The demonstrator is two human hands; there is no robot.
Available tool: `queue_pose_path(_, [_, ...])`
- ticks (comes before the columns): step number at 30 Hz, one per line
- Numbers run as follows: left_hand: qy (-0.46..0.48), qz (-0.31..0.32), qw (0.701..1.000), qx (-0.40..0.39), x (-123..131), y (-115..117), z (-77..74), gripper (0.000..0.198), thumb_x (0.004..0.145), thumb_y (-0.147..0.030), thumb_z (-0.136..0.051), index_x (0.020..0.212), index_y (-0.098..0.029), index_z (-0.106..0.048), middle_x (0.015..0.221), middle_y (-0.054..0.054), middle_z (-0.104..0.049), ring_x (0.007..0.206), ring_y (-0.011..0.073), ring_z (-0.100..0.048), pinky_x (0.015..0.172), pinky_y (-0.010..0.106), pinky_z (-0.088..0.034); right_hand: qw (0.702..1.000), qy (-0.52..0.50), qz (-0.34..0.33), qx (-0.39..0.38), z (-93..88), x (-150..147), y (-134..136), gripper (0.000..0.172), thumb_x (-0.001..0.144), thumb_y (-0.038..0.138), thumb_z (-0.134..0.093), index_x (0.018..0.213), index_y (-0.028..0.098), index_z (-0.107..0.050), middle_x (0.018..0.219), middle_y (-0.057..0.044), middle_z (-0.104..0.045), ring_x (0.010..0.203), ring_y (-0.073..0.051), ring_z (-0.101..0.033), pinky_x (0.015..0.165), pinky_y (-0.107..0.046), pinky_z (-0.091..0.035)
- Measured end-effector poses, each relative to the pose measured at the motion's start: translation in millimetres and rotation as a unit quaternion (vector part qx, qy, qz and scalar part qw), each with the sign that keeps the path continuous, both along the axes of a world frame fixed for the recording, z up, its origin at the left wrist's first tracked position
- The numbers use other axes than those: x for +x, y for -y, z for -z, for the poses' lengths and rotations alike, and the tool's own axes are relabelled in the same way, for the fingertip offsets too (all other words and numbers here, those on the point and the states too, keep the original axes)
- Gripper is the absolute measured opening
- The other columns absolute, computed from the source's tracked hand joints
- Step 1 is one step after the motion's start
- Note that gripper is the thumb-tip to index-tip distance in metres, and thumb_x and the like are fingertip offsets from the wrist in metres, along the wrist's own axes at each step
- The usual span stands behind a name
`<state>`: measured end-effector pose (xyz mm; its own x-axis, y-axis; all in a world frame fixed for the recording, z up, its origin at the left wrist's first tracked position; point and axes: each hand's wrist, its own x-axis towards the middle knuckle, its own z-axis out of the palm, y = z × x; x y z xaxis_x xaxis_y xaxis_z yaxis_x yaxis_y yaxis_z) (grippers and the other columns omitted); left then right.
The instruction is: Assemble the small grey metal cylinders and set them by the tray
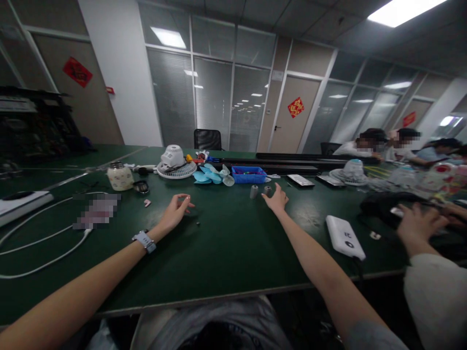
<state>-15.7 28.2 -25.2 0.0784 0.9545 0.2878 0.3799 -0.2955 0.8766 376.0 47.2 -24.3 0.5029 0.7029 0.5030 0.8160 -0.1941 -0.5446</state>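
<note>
My right hand (278, 199) reaches over the table with thumb and forefinger spread. A small grey cylinder (267, 189) stands just beyond the gap between them; whether the fingers touch it I cannot tell. To its left a second grey cylinder (254, 191) stands upright. My left hand (175, 213) hovers palm inward over the green tabletop, fingers loosely bent and apart, with nothing visible in it. A tiny dark round piece (198, 223) lies to the right of that hand, and a small pink piece (147, 203) to its left.
Light-blue fan blades (209, 175), a blue basket (249, 175) and a white fan (172, 163) are farther back. At left are a patterned jar (119, 176) and a white cable (47, 268). A white power bank (345, 236) lies right, near another person's hand (419, 226).
</note>
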Motion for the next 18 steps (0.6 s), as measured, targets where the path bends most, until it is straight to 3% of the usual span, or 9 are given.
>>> queue_pose_path(2, [0.013,-0.063,0.998,0.008,-1,-1,0.2,0.057,0.081,-0.061,-0.047,0.118,-0.018,-0.043,0.098,0.01,-0.07,0.074,0.0187,-0.065,0.066,0.032,-0.05,0.995,0.035,-0.017,0.092,-11.4,-22,13,0.065,0.08,0.033,-0.061,0.138,0.014,-0.037,0.134,-0.018,-0.049,0.127,-0.03,-0.04,0.103,-0.048,-0.026])
queue_pose_path(4, [0.02,-0.11,0.994,0.009,-3,-3,0.5,0.055,0.082,-0.059,-0.048,0.117,-0.017,-0.041,0.098,0.011,-0.069,0.072,0.0185,-0.065,0.067,0.033,-0.051,0.981,0.056,-0.13,0.135,-20.2,-56,29,0.047,0.087,0.031,-0.052,0.132,0.017,-0.047,0.132,-0.014,-0.052,0.126,-0.026,-0.042,0.105,-0.045,-0.025])
queue_pose_path(7, [0.023,-0.136,0.99,0.0,-5,-5,2.0,0.051,0.082,-0.056,-0.048,0.113,-0.016,-0.041,0.096,0.012,-0.069,0.069,0.0188,-0.065,0.066,0.034,-0.051,0.92,0.065,-0.38,0.064,-20.8,-117,55,0.033,0.091,0.038,-0.047,0.119,0.026,-0.06,0.121,-0.007,-0.061,0.118,-0.023,-0.05,0.103,-0.044,-0.03])
queue_pose_path(10, [0.017,-0.126,0.992,-0.004,-6,-6,6.0,0.05,0.082,-0.055,-0.049,0.112,-0.017,-0.042,0.095,0.011,-0.069,0.067,0.018,-0.065,0.066,0.034,-0.052,0.844,0.102,-0.526,-0.036,-9.9,-169,76,0.04,0.09,0.048,-0.049,0.126,0.032,-0.057,0.14,-0.006,-0.047,0.134,-0.027,-0.036,0.106,-0.049,-0.027])
queue_pose_path(13, [0.015,-0.106,0.994,0.002,-4,-8,12.0,0.049,0.081,-0.055,-0.051,0.112,-0.017,-0.043,0.093,0.01,-0.068,0.066,0.0172,-0.065,0.066,0.033,-0.052,0.803,0.129,-0.571,-0.111,0.1,-195,86,0.046,0.089,0.054,-0.046,0.129,0.034,-0.054,0.149,-0.006,-0.035,0.141,-0.029,-0.021,0.109,-0.052,-0.02])
queue_pose_path(16, [-0.017,-0.092,0.995,0.013,-3,-10,14.1,0.045,0.079,-0.049,-0.055,0.11,-0.018,-0.048,0.093,0.008,-0.068,0.07,0.0184,-0.066,0.067,0.033,-0.052,0.795,0.137,-0.573,-0.148,3.7,-199,86,0.054,0.09,0.058,-0.04,0.136,0.031,-0.047,0.15,-0.007,-0.033,0.141,-0.03,-0.02,0.111,-0.053,-0.018])
queue_pose_path(18, [-0.09,-0.088,0.991,0.034,-6,-10,9.8,0.035,0.08,-0.041,-0.055,0.106,-0.018,-0.053,0.091,0.007,-0.069,0.076,0.0194,-0.065,0.07,0.033,-0.051,0.789,0.153,-0.576,-0.148,3.4,-197,84,0.058,0.092,0.058,-0.036,0.14,0.026,-0.042,0.15,-0.008,-0.033,0.141,-0.028,-0.022,0.111,-0.052,-0.02])
